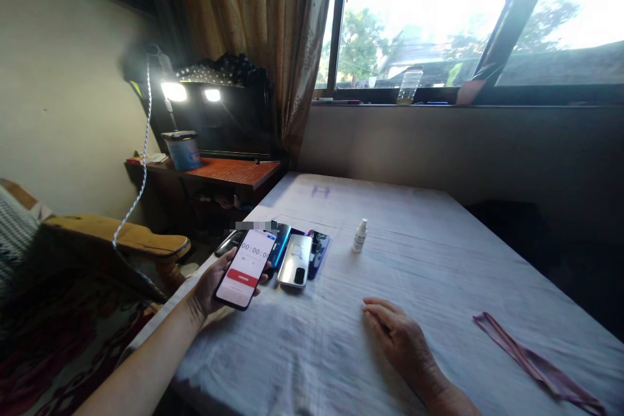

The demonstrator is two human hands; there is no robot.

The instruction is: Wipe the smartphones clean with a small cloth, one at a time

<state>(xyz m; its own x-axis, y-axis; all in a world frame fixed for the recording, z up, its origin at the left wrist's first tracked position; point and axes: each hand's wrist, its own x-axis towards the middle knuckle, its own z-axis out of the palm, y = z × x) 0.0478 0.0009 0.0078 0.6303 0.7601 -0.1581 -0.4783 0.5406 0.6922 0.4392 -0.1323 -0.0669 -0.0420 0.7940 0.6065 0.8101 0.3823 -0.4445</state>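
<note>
My left hand [213, 284] is wrapped round a smartphone [244, 266], tilted with its lit screen towards me. The screen shows a timer at zeros and a red button. Partly behind it, several phones lie in a row on the table: a dark one [227, 244], a blue one [281, 248], a silver one [295, 261] and a dark purple one [319, 252]. My right hand [400, 340] rests on the cloth, fingers stretched out and holding nothing. Beyond it stands a small white dropper bottle [359, 237].
A white cloth [419, 240] covers the table. A folded pink strip of fabric [536, 361] lies at the right. Back left, a lit lamp [173, 91] and a tub [182, 151] stand by a television [234, 123]. A wooden armchair [121, 237] is at the left.
</note>
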